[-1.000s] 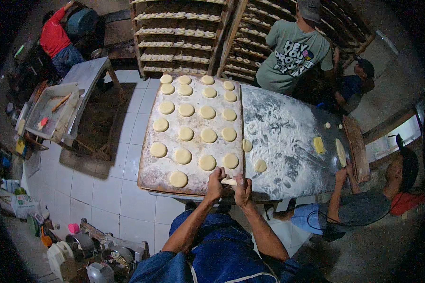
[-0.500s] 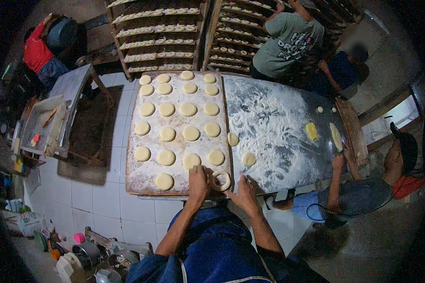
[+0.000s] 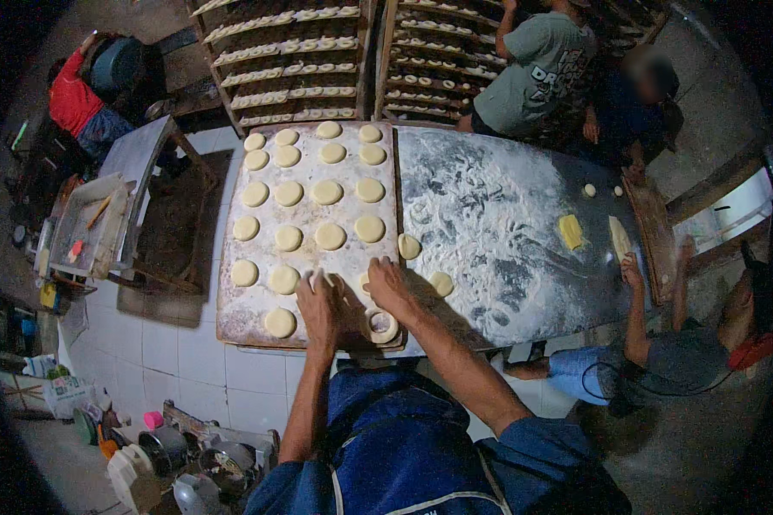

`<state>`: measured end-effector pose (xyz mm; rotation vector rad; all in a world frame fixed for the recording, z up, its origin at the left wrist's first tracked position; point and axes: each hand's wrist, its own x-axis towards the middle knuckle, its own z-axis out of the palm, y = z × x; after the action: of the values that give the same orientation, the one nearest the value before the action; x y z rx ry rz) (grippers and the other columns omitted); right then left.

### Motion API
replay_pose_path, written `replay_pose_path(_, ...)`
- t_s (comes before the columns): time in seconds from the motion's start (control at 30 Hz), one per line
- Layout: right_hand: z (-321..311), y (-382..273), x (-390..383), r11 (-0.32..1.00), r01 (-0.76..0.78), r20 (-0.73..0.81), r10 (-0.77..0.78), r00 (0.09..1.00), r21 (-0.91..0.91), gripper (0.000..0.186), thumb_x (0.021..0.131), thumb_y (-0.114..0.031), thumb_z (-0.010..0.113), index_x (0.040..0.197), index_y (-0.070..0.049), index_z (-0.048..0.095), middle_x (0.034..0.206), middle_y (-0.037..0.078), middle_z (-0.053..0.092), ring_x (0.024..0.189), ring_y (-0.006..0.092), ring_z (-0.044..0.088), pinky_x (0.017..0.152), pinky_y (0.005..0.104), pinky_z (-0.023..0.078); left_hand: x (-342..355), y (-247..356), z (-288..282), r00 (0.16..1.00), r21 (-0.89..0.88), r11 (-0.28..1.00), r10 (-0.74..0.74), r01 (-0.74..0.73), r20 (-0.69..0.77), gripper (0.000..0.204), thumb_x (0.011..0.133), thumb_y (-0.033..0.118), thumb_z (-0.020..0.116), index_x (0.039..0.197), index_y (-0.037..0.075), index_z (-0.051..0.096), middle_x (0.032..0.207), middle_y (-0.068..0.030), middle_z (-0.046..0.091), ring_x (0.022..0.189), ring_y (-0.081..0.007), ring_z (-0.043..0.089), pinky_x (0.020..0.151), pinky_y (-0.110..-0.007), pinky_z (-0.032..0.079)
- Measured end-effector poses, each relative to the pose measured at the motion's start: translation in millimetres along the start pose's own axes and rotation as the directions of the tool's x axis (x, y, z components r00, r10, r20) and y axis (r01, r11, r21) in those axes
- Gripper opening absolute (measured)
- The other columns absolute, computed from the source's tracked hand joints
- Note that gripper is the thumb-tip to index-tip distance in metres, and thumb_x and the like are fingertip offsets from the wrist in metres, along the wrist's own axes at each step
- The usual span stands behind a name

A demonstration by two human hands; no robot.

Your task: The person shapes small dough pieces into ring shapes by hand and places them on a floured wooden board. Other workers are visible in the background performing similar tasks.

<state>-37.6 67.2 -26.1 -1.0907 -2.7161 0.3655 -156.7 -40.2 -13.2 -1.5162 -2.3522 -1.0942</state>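
Observation:
Rows of flat round dough pieces lie on a floured wooden board before me. My left hand reaches over the near rows, fingers spread, at a round that it mostly covers. Just right of it, my right hand curls its fingers round another dough round, of which only a sliver shows. Below my right wrist, by the board's near right corner, sits a pale ring; I cannot tell whether it is dough or a cutter. Two more dough pieces lie to the right.
A flour-dusted metal table adjoins the board on the right, with a yellow block on it. A co-worker handles a dough strip there. Racks of shaped dough stand beyond. A side table is at left.
My right hand has moved from right of the ring, up and left, onto a dough round. My left hand has shifted slightly left and up. The view has shifted a little.

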Motion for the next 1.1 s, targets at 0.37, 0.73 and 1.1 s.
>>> replay_pose_path(0.37,-53.2,84.4,-22.9,0.212,-0.063,0.093,-0.135,0.987,0.975,0.028,0.067,-0.012,0.074,0.087,-0.003,0.058,0.080,0.004,0.058,0.076,0.0114,0.055,0.069,0.0287,0.046,27.2,10.3,2.9,0.901,-0.072,0.993,-0.051,0.091,0.430,0.024,0.075,0.011,0.067,0.076,0.000,0.046,0.065,-0.0194,0.053,0.063,-0.0382,0.053,0.055,-0.045,0.041)
replay_pose_path(0.73,-48.3,233.8,-50.3,0.954,-0.200,-0.083,0.223,0.971,0.225,0.026,0.065,-0.008,0.073,0.081,-0.002,0.054,0.071,0.008,0.055,0.066,0.0180,0.057,0.059,0.0331,0.046,26.0,164.2,116.3,0.925,-0.450,0.881,0.037,0.148,0.377,0.035,0.074,0.011,0.069,0.102,0.000,0.051,0.095,-0.0186,0.058,0.086,-0.0340,0.057,0.070,-0.041,0.047)
replay_pose_path(1.1,-94.1,176.3,-91.2,0.328,-0.081,-0.041,0.348,0.937,0.941,0.049,0.067,0.000,0.070,0.107,-0.002,0.041,0.089,0.009,0.057,0.082,0.0175,0.059,0.065,0.0288,0.049,-3.0,188.6,110.2,0.732,-0.697,0.254,-0.077,0.671,0.677,0.022,0.086,0.016,0.063,0.097,-0.004,0.062,0.085,-0.0065,0.064,0.076,-0.0110,0.059,0.069,-0.025,0.047)
